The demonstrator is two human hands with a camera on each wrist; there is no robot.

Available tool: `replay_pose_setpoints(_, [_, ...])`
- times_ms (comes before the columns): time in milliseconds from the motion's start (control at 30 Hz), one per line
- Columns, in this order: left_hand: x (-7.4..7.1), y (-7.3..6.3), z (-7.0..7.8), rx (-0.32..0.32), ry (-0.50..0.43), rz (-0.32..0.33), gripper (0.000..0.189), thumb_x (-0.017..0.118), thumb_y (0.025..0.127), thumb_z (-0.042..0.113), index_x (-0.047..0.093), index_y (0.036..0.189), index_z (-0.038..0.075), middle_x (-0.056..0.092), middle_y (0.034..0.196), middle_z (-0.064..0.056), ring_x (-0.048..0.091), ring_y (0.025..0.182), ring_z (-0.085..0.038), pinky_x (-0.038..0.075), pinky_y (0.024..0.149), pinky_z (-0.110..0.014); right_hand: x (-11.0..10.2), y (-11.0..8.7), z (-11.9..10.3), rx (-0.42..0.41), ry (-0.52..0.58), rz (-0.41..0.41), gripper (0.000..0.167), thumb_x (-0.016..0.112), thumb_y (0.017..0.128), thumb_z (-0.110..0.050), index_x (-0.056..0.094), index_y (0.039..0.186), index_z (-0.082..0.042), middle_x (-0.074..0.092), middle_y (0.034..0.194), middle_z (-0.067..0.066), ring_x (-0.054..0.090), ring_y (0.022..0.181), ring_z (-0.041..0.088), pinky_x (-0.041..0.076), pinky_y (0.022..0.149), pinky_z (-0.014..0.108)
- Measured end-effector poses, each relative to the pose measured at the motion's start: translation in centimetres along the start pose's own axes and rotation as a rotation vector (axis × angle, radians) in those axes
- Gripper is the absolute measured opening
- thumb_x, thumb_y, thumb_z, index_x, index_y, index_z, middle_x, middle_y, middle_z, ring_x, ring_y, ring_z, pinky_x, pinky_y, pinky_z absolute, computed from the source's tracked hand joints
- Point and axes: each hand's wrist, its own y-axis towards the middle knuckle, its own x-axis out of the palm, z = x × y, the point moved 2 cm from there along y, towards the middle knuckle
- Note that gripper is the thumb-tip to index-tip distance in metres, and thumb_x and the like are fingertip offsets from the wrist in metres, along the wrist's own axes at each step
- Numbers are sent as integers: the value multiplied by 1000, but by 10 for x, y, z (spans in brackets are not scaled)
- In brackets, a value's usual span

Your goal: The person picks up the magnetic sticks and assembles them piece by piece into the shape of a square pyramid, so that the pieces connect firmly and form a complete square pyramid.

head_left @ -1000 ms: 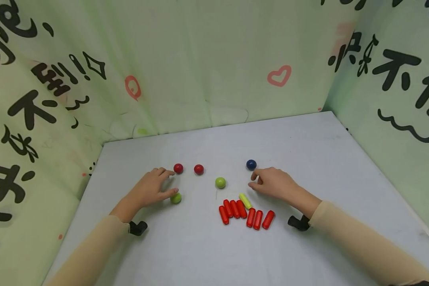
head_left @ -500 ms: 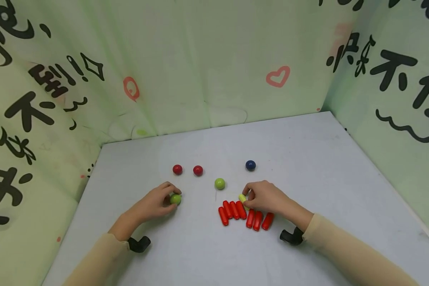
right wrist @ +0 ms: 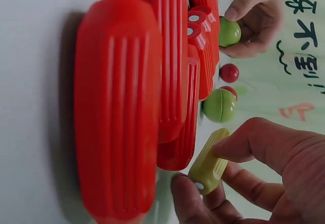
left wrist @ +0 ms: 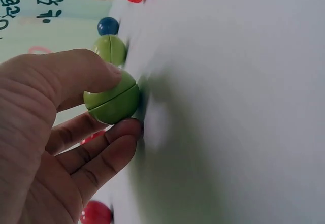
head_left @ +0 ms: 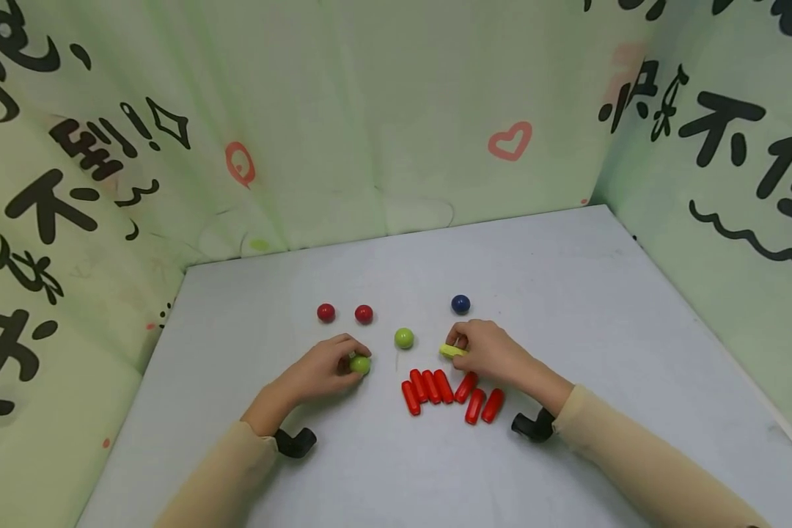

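My left hand (head_left: 318, 372) pinches a glossy green ball (left wrist: 114, 104) between thumb and fingers; a seam line runs around the ball. To its right, a second green ball (head_left: 404, 338) lies on the table. With thumb and fingertips, my right hand (head_left: 493, 350) grips a short yellow ribbed stick (right wrist: 207, 165) with a pale dot on its end. The stick is held just beyond several red ribbed sticks (head_left: 427, 386) lying side by side. The nearest red stick (right wrist: 118, 107) looms large in the right wrist view. A blue ball (head_left: 460, 304) sits behind my right hand.
Two red balls, one on the left (head_left: 326, 313) and one on the right (head_left: 364, 314), lie beyond my left hand. The white tabletop (head_left: 383, 477) meets a pale green cloth (head_left: 369, 110) along its back and sides.
My left hand closed around the green ball and carried it right. My right hand came down from near the blue ball, took the yellow stick and moved it back. One red stick has turned.
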Motion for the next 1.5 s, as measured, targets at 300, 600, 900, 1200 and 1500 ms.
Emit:
replay_pose_setpoints(300, [13,23,16,12,-50,-1,28,75,92,13,69,120,14,63,102,5,56,86,-10,52,77,-23,4,8,-5,-68,19,0,24,69,83,-1,71,105,-9,68,94,7,58,76,18,49,62,28])
replay_pose_setpoints(600, [21,39,28,23,-110,2,30,75,94,14,68,122,12,65,103,3,57,83,-12,52,74,-23,7,14,-15,-102,3,3,26,70,83,-1,72,108,-8,68,97,8,59,81,19,50,66,28])
replay_pose_setpoints(900, [25,51,33,-2,-122,35,31,76,94,17,68,123,12,66,105,2,57,83,-12,52,74,-23,13,22,-19,-150,-36,-14,25,71,81,0,73,105,-8,69,97,6,59,84,17,50,71,28])
replay_pose_setpoints(1200, [27,57,37,5,-139,41,29,77,93,16,68,120,10,66,105,-1,57,83,-12,52,74,-22,14,26,-21,-147,-40,-10,23,70,81,1,73,102,-6,69,93,6,57,79,17,48,67,26])
replay_pose_setpoints(1500, [27,57,37,1,-156,42,31,77,93,15,68,122,10,67,106,-1,57,83,-13,52,74,-22,11,26,-19,-128,-36,0,25,71,85,-4,73,110,-6,70,97,6,60,81,16,50,69,28])
